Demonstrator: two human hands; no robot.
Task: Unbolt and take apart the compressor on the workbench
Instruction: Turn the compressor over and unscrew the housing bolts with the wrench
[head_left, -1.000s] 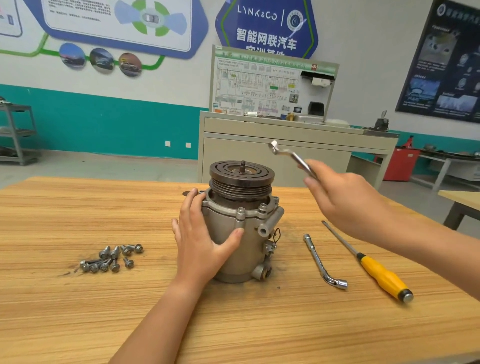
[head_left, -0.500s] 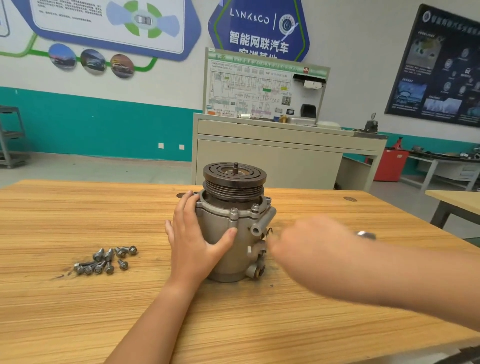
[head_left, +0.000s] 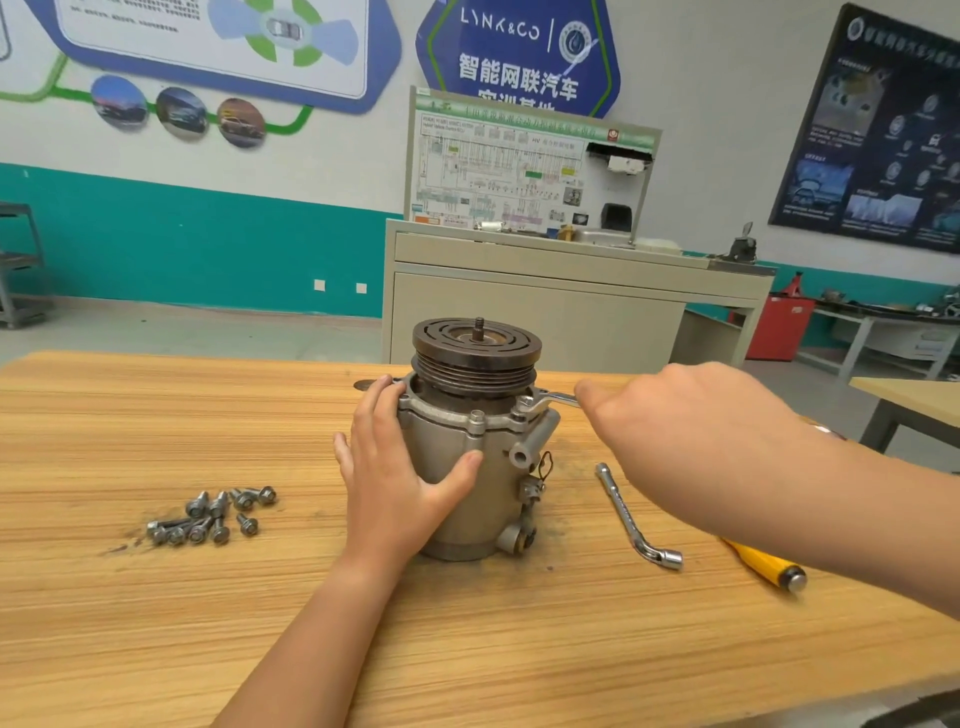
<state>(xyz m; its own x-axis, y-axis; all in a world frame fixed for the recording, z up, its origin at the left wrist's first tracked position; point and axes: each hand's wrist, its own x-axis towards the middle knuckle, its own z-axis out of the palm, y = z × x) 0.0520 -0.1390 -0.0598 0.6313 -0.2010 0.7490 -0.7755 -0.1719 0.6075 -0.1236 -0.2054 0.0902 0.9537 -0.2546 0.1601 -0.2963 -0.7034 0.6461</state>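
the right hand (head_left: 691, 415) is closed round the handle of a wrench (head_left: 553, 399), whose head sits on a flange bolt (head_left: 523, 402) on the right of the compressor (head_left: 483, 514), just under the pulley (head_left: 477, 358). the left hand (head_left: 400, 467) grips the housing, fingers round the back and thumb across the front, bracing it upright mid-workbench (head_left: 156, 415). the step in hand looks like loosening this flange bolt. next it calls for a firm turn, head square on the bolt, the left hand resisting the twist. loose bolts (head_left: 213, 514) lie well to the left; a socket wrench (head_left: 634, 514) and a yellow-handled screwdriver (head_left: 763, 564) lie to the right.
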